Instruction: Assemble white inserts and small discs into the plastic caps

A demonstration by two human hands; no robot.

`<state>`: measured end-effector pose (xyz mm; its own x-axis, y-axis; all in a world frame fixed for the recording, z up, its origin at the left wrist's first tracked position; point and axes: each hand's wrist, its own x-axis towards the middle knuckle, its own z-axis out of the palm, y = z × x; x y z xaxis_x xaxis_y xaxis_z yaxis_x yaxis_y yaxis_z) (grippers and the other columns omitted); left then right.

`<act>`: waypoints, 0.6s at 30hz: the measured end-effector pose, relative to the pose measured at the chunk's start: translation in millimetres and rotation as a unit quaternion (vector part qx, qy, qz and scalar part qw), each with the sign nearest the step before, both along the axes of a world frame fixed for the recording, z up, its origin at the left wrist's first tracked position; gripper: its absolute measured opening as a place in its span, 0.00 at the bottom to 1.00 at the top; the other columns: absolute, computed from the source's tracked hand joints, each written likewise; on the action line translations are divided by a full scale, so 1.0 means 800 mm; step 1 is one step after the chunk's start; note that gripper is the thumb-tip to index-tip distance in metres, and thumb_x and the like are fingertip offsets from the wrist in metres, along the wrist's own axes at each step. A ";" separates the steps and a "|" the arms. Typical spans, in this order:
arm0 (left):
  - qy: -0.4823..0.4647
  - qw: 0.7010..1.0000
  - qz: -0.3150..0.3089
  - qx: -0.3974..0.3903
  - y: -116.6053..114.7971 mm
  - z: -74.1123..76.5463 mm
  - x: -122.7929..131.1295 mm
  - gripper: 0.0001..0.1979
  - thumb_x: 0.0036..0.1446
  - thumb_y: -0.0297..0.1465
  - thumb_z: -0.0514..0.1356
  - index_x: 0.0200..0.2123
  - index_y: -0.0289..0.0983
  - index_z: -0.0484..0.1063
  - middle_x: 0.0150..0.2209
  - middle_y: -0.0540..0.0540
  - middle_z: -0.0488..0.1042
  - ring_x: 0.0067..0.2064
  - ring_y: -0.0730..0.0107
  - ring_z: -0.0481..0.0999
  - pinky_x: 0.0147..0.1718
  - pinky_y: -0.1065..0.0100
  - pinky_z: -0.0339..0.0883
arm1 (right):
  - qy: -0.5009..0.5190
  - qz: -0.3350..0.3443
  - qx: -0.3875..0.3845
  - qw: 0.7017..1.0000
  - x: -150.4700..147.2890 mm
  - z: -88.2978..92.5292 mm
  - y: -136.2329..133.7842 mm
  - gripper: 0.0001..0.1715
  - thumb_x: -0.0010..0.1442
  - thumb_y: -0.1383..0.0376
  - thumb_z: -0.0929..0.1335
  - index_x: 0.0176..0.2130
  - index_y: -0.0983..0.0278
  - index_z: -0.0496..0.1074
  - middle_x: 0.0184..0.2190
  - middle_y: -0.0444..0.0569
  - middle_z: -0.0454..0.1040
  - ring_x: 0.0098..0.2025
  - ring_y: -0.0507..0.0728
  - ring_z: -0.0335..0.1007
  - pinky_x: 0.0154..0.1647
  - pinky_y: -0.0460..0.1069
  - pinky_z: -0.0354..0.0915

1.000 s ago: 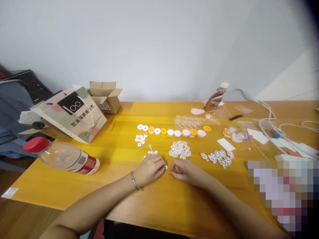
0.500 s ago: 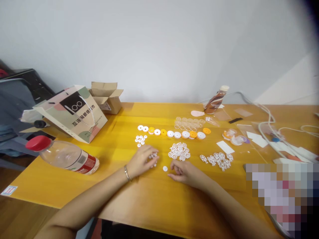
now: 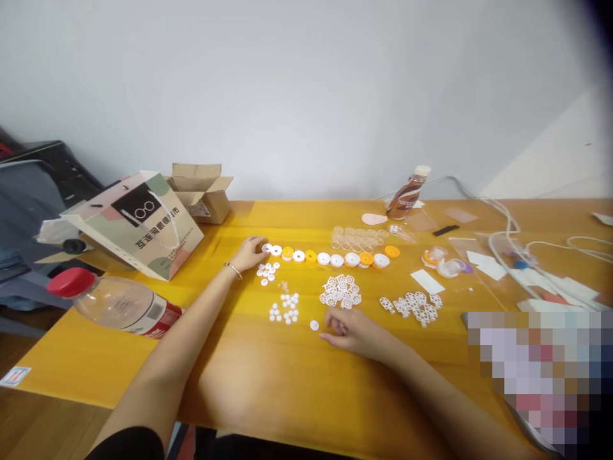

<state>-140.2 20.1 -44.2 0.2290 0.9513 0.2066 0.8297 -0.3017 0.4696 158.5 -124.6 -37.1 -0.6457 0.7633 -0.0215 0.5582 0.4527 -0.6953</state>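
Note:
My left hand (image 3: 251, 253) reaches to the left end of a row of white and yellow round pieces. Its thumb and fingertips close around the edge of the endmost white ring (image 3: 267, 247). My right hand (image 3: 348, 328) rests on the table with loosely curled fingers, thumb and index apart, and nothing visible between them. Just left of its fingertips lies a single white disc (image 3: 314, 325). Small white button-like pieces (image 3: 290, 308) lie between my arms, with another group of white caps (image 3: 267, 273) below my left hand. A pile of white cut-out pieces (image 3: 340, 291) lies beyond my right hand.
More cut-out pieces (image 3: 416, 305) lie to the right. Clear round cups (image 3: 358, 238) stand behind the row. A drink bottle (image 3: 407, 193), cables (image 3: 500, 214) and white papers (image 3: 428, 282) are farther right. At left are a paper bag (image 3: 148, 223), a carton (image 3: 205, 198) and a red-capped bottle (image 3: 127, 305).
My left hand has moved from the small white pieces, away and to the left, to the endmost white ring. Those pieces are now uncovered. My right hand stays in place.

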 end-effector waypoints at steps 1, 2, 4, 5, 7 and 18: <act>-0.001 1.000 0.003 0.001 0.002 -0.002 0.000 0.19 0.46 0.34 0.57 0.43 0.33 0.67 0.40 0.43 0.66 0.42 0.66 0.67 0.47 0.64 0.59 | 0.001 0.001 -0.002 1.000 0.000 0.000 0.000 0.10 0.53 0.59 0.63 0.29 0.63 0.61 0.19 0.39 0.60 0.20 0.47 0.53 0.22 0.42 0.53; -0.001 1.000 0.005 0.002 0.004 -0.002 0.001 0.18 0.46 0.33 0.58 0.41 0.34 0.68 0.39 0.44 0.67 0.42 0.66 0.67 0.47 0.64 0.59 | 0.002 0.001 -0.002 1.000 0.000 0.000 0.000 0.10 0.53 0.59 0.63 0.29 0.63 0.61 0.19 0.39 0.60 0.20 0.47 0.53 0.22 0.42 0.53; -0.002 1.000 0.011 0.005 0.003 0.002 0.001 0.14 0.45 0.34 0.58 0.37 0.35 0.70 0.36 0.45 0.67 0.41 0.67 0.67 0.45 0.65 0.61 | 0.006 0.001 0.000 1.000 0.000 0.000 0.000 0.10 0.53 0.58 0.63 0.29 0.63 0.61 0.19 0.39 0.60 0.20 0.47 0.53 0.21 0.42 0.53; -0.004 1.000 0.018 0.009 0.000 0.007 0.001 0.13 0.46 0.34 0.58 0.35 0.35 0.70 0.35 0.46 0.67 0.40 0.67 0.67 0.44 0.65 0.61 | 0.007 -0.001 0.001 1.000 0.000 0.000 0.001 0.10 0.53 0.58 0.63 0.29 0.63 0.61 0.18 0.39 0.60 0.20 0.47 0.53 0.21 0.42 0.53; -0.007 0.999 0.042 0.025 -0.014 0.019 0.005 0.12 0.48 0.35 0.56 0.35 0.34 0.69 0.35 0.45 0.67 0.40 0.66 0.67 0.43 0.64 0.61 | 0.010 0.000 -0.004 1.000 0.000 -0.001 0.001 0.10 0.53 0.58 0.63 0.29 0.63 0.61 0.18 0.39 0.60 0.20 0.47 0.53 0.21 0.42 0.53; 0.001 0.965 -0.257 0.052 -0.179 0.046 0.099 0.15 0.51 0.38 0.56 0.42 0.41 0.66 0.47 0.43 0.63 0.48 0.63 0.62 0.48 0.59 0.55 | 0.029 0.007 -0.039 0.999 0.002 0.000 0.003 0.11 0.52 0.57 0.64 0.29 0.63 0.62 0.18 0.39 0.60 0.20 0.48 0.55 0.22 0.43 0.54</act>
